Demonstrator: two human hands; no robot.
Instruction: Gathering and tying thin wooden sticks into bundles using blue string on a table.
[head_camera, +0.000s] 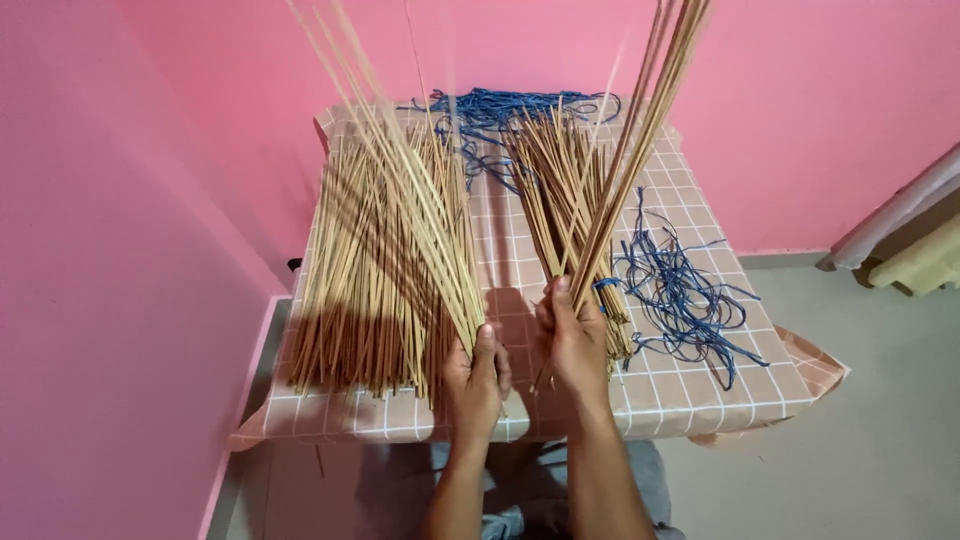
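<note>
1. Left hand (475, 375) grips a fanned stick bunch (400, 170) above the checked table (700, 390).
2. Right hand (572, 340) clasps a thinner stick bundle (640, 120), upright, over that table's middle.
3. Blue strings (680, 290) lie on the table's right part.

Tan sticks (385, 250), blue strings (680, 290), pink wall (120, 200)

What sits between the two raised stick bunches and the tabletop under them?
The left hand and right hand each grip a raised stick bunch. Under the left bunch lies the big stick pile; under the right bunch, a smaller pile and blue strings.
</note>
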